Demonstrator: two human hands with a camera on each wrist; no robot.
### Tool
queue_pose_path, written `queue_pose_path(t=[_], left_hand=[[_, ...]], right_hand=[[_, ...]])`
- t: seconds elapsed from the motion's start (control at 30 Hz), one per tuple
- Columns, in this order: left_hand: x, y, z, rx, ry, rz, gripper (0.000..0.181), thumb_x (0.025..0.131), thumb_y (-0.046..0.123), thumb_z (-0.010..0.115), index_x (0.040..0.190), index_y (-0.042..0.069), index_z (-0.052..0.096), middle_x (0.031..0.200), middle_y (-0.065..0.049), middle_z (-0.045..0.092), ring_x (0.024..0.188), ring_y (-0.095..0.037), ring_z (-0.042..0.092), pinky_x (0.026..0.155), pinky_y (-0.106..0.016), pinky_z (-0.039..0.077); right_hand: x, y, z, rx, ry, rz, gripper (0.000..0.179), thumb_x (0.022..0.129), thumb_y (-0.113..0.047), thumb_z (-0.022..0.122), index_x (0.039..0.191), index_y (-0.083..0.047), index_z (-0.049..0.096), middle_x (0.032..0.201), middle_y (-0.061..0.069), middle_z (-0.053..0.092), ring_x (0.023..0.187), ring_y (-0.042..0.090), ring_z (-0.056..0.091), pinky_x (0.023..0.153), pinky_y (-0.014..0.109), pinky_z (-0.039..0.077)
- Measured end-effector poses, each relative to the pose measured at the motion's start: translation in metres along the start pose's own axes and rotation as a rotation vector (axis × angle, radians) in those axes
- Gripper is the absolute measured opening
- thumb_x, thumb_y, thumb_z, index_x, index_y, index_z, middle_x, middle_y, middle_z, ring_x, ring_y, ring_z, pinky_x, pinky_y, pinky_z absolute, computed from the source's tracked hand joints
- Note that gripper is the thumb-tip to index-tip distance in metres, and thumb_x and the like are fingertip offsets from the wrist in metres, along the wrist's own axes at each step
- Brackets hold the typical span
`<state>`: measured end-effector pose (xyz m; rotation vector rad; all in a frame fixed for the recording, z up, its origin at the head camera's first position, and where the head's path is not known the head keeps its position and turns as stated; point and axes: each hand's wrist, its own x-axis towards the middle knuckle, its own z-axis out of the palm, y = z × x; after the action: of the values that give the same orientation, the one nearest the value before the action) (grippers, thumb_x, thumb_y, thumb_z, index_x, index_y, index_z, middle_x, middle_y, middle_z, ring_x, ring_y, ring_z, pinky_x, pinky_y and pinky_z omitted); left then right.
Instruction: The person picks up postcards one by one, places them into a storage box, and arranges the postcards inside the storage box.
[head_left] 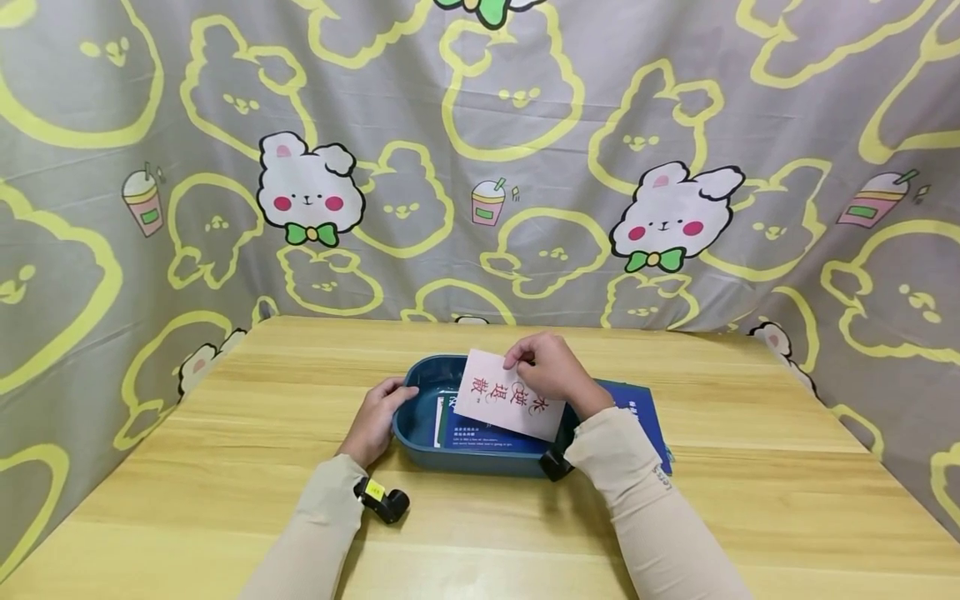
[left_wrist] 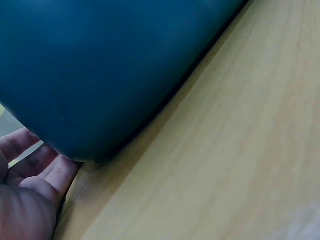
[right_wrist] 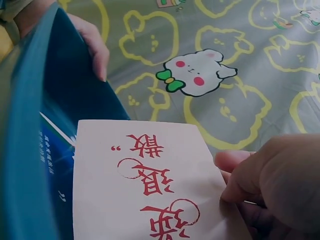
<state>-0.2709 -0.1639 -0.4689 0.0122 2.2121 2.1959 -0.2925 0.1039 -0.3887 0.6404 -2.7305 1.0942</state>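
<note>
In the head view a teal plastic bin (head_left: 480,461) stands on the table. At its left end my left hand (head_left: 375,417) holds the rim, thumb over the edge; other fingers (left_wrist: 62,172) lie against the outer wall in the left wrist view. My right hand (head_left: 551,367) pinches a white card (head_left: 487,386) with red Chinese characters by its far edge, thumb against fingertips. The card is tilted above the bin. Beneath it, inside the bin, lie blue cards (head_left: 487,439) with white print, partly hidden by the white card.
A larger blue booklet or sheet (head_left: 637,408) lies on the wooden table (head_left: 480,533) at the bin's right end, partly behind my right wrist. A patterned grey cloth (head_left: 420,108) hangs around the table's back and sides. Small black cameras (head_left: 384,502) sit on both wrists.
</note>
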Motion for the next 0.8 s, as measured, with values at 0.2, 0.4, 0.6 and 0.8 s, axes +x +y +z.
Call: queue_pose_path(t=[0.2,0.4,0.6,0.8], left_hand=[[0.0,0.003,0.001,-0.007,-0.003,0.003,0.04,0.099,0.02,0.053,0.131,-0.005,0.05,0.134,-0.021,0.049,0.115,-0.029,0.051,0.095,-0.036,0.047],[0.002,0.002,0.0,0.002,0.004,0.004,0.04,0.099,0.02,0.053,0.13,-0.005,0.051,0.133,-0.02,0.049,0.115,-0.029,0.05,0.095,-0.037,0.047],[0.002,0.0,0.001,0.007,0.011,-0.002,0.038,0.098,0.019,0.054,0.128,-0.005,0.052,0.132,-0.019,0.049,0.114,-0.029,0.051,0.095,-0.036,0.047],[0.0,-0.002,0.0,0.003,0.01,0.017,0.037,0.098,0.018,0.054,0.128,-0.005,0.052,0.132,-0.02,0.05,0.115,-0.029,0.051,0.095,-0.036,0.046]], right_hand=[[0.001,-0.003,0.002,0.007,-0.038,-0.014,0.025,0.084,0.008,0.054,0.077,-0.008,0.071,0.071,0.001,0.062,0.059,0.015,0.048,0.054,0.026,0.038],[0.002,-0.003,0.006,-0.01,-0.069,-0.033,0.026,0.084,0.007,0.054,0.077,-0.01,0.072,0.072,0.0,0.063,0.056,0.014,0.046,0.053,0.025,0.037],[0.0,-0.002,0.013,-0.043,-0.108,-0.029,0.027,0.085,0.007,0.056,0.074,-0.013,0.071,0.086,0.001,0.068,0.068,0.015,0.055,0.058,0.025,0.041],[-0.001,-0.005,0.018,-0.111,-0.119,-0.057,0.03,0.085,0.007,0.058,0.069,-0.014,0.07,0.102,0.001,0.07,0.101,0.02,0.062,0.078,0.029,0.048]])
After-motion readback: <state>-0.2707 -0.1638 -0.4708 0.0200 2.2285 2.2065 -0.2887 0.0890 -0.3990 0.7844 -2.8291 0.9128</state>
